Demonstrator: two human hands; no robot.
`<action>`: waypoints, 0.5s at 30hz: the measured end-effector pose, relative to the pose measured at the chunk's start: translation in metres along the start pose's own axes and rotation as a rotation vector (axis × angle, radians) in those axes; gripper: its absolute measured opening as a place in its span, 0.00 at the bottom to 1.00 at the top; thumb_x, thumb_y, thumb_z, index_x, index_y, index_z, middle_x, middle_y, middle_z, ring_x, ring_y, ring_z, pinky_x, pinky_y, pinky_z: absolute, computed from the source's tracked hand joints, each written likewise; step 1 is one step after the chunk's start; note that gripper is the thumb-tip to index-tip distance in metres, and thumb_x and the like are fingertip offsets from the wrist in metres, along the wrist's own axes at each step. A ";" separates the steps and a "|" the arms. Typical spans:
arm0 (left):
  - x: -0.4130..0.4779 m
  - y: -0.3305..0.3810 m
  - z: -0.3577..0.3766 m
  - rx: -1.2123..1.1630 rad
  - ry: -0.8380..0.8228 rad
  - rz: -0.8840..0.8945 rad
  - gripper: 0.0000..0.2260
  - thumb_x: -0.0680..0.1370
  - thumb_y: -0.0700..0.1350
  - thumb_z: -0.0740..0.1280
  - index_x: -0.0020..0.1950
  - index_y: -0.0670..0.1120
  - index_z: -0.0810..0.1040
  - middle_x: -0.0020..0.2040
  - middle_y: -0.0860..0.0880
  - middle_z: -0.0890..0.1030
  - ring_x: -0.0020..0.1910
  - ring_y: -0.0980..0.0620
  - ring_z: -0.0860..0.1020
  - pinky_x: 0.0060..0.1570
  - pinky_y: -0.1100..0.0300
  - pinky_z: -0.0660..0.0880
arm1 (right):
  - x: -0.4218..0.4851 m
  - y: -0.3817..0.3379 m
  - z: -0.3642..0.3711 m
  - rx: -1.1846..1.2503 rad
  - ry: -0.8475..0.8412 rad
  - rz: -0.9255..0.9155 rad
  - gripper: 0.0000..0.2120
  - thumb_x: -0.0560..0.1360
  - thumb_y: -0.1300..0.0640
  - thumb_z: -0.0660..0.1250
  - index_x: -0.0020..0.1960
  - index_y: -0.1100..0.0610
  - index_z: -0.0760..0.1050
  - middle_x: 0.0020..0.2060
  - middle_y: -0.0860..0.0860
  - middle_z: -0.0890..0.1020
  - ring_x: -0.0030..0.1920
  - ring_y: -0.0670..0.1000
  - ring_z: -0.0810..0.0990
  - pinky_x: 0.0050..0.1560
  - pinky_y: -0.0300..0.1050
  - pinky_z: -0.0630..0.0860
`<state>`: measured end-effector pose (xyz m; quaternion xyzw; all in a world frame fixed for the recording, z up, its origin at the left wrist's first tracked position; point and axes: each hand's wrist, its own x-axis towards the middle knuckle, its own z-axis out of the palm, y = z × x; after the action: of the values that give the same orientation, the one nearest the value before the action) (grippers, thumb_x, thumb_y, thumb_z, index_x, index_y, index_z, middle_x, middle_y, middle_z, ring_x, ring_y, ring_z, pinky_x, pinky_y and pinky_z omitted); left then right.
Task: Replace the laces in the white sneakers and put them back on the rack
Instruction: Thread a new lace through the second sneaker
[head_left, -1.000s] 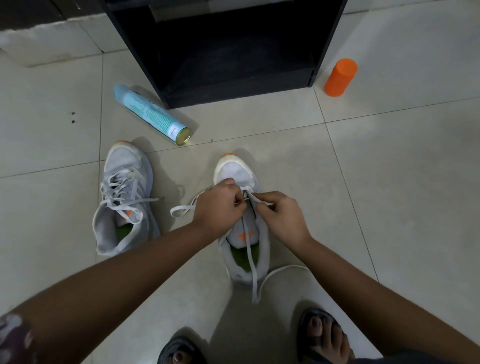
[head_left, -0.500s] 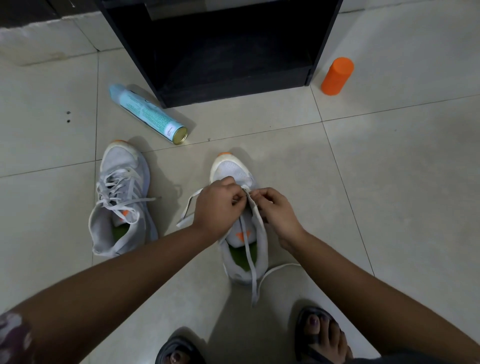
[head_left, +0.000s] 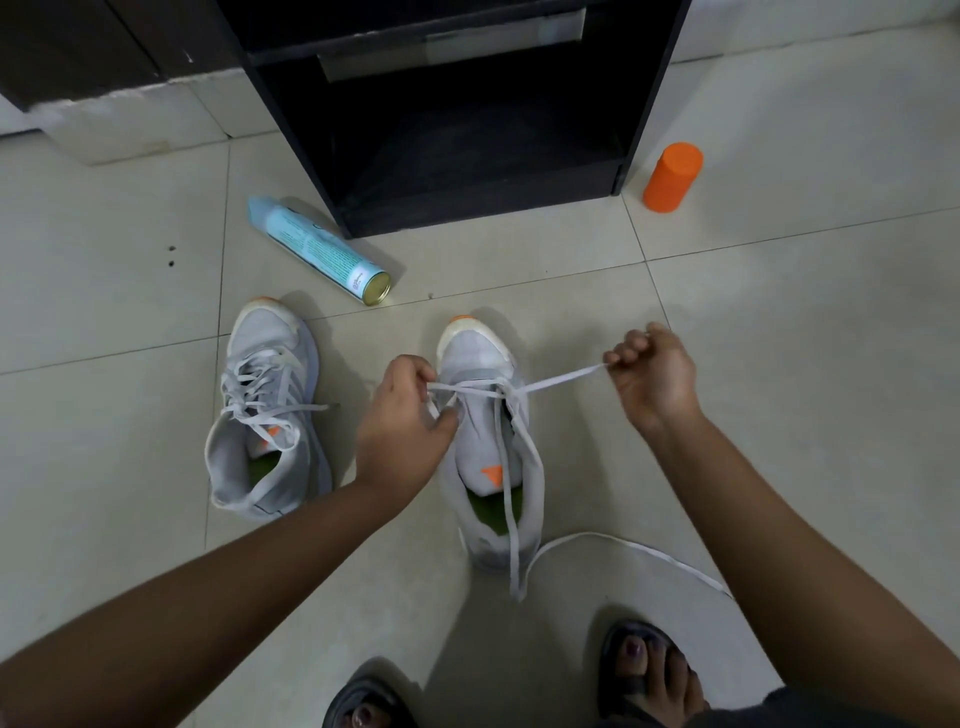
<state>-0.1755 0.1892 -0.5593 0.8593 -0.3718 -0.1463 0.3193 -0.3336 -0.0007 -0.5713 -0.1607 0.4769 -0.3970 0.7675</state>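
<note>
Fingertips (head_left: 621, 356) of the right hand (head_left: 652, 376) pinch one end of the flat white shoelace (head_left: 558, 382) and hold it stretched out to the right of the white mesh sneaker with orange toe tip (head_left: 480, 358). At the shoe's left side, the left hand (head_left: 405, 421) is closed on the other part of this lace. A second white sneaker, already laced (head_left: 267, 415), stands on the tile floor (head_left: 779, 322) further left, in front of the black wooden rack (head_left: 457, 130).
</note>
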 end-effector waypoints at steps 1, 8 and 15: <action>-0.003 0.003 -0.001 -0.004 -0.005 -0.023 0.17 0.70 0.49 0.73 0.48 0.51 0.65 0.39 0.55 0.70 0.36 0.53 0.71 0.31 0.62 0.64 | 0.004 -0.005 -0.007 -0.154 0.045 -0.064 0.11 0.80 0.63 0.50 0.42 0.53 0.62 0.26 0.48 0.69 0.26 0.48 0.64 0.29 0.39 0.66; -0.022 0.002 0.004 0.051 -0.155 -0.067 0.17 0.71 0.49 0.72 0.35 0.50 0.63 0.28 0.53 0.69 0.29 0.52 0.69 0.30 0.58 0.62 | -0.021 0.033 -0.005 -1.981 -0.383 -0.628 0.15 0.78 0.44 0.57 0.56 0.50 0.77 0.56 0.50 0.78 0.60 0.56 0.70 0.58 0.51 0.65; -0.014 0.002 0.007 -0.142 -0.182 -0.006 0.15 0.72 0.38 0.70 0.58 0.49 0.77 0.44 0.51 0.75 0.38 0.53 0.74 0.38 0.64 0.70 | -0.031 0.049 0.009 -1.501 -0.507 -0.364 0.07 0.78 0.61 0.59 0.42 0.58 0.72 0.39 0.51 0.73 0.45 0.53 0.72 0.48 0.47 0.66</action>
<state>-0.1897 0.1957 -0.5629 0.8187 -0.3856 -0.2506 0.3439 -0.3106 0.0526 -0.5782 -0.7925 0.3941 -0.0416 0.4636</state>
